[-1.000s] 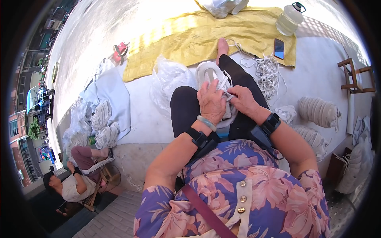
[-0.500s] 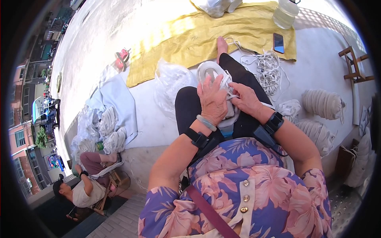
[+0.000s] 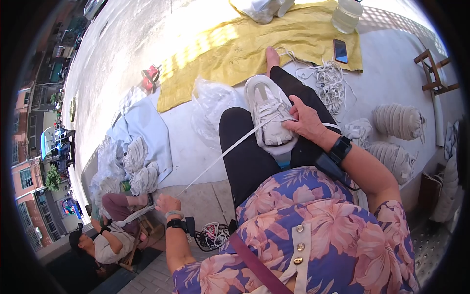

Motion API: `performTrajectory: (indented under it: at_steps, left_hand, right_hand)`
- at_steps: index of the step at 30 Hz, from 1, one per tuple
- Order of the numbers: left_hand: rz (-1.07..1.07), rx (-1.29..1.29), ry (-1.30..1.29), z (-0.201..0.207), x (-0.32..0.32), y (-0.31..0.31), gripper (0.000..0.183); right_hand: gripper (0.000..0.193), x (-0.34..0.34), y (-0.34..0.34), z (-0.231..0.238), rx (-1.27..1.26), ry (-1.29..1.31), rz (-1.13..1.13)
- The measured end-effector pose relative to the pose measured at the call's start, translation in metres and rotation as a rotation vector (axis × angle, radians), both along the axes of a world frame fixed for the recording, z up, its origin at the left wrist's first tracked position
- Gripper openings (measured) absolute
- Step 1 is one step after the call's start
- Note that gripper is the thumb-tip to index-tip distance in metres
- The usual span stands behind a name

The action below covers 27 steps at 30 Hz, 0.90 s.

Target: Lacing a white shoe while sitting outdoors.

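Observation:
A white and pale grey sneaker point(image 3: 268, 111) lies between my thighs, its laces partly threaded across the front. From it a white shoelace point(image 3: 220, 158) runs taut down to the lower left. My left hand point(image 3: 168, 205) is closed on that lace, well out beside my left knee. My right hand point(image 3: 306, 121) grips the sneaker's right side, thumb over the lacing and fingers bent along the edge. Another lace strand point(image 3: 332, 126) shows beside my right wrist. A loose heap of white laces point(image 3: 330, 88) lies beyond my right leg.
Bundled shoes point(image 3: 397, 122) lie at right, near a wooden stool point(image 3: 433, 76). A yellow sheet point(image 3: 196, 68) bears a phone point(image 3: 340, 51) and a clear jar point(image 3: 347, 15). A plastic bag point(image 3: 213, 105) sits left of my knee. More shoes point(image 3: 145, 177) and a seated person point(image 3: 108, 244) are at left.
My left hand has left the sneaker and swung far down to the left, drawing the lace out straight. My right hand has stayed by the sneaker, which now shows more fully.

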<state>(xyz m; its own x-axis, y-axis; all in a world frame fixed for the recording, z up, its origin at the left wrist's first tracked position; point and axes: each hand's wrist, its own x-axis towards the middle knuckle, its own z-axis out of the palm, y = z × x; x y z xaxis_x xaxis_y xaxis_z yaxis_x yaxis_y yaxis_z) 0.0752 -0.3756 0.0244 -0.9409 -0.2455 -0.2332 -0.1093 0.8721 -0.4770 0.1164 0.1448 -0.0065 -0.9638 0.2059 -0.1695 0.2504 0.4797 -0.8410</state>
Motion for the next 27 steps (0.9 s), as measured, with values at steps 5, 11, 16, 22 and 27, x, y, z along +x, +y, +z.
performTrajectory:
  at_steps: [5, 11, 16, 22, 27]
  left_hand:
    - [-0.276, 0.462, 0.118, -0.016, -0.023, 0.082, 0.013]
    - [-0.79, 1.005, 0.217, 0.0, -0.053, 0.236, 0.017]
    - [-0.879, 1.056, 0.138, -0.003, -0.05, 0.294, 0.023]
    - [-0.862, 1.095, -0.038, -0.008, -0.049, 0.308, 0.025]
    - [-0.835, 1.086, -0.013, -0.01, -0.047, 0.309, 0.024]
  right_hand:
    - [0.065, -0.009, -0.001, -0.003, -0.034, -0.011, -0.058]
    - [0.026, -0.035, 0.009, -0.016, -0.172, -0.05, -0.036]
    - [0.012, -0.046, 0.019, -0.006, -0.504, -0.154, 0.162]
    - [0.012, -0.053, 0.033, -0.003, -0.44, -0.101, 0.43]
    - [0.013, -0.054, 0.016, -0.003, -0.283, 0.038, 0.292]
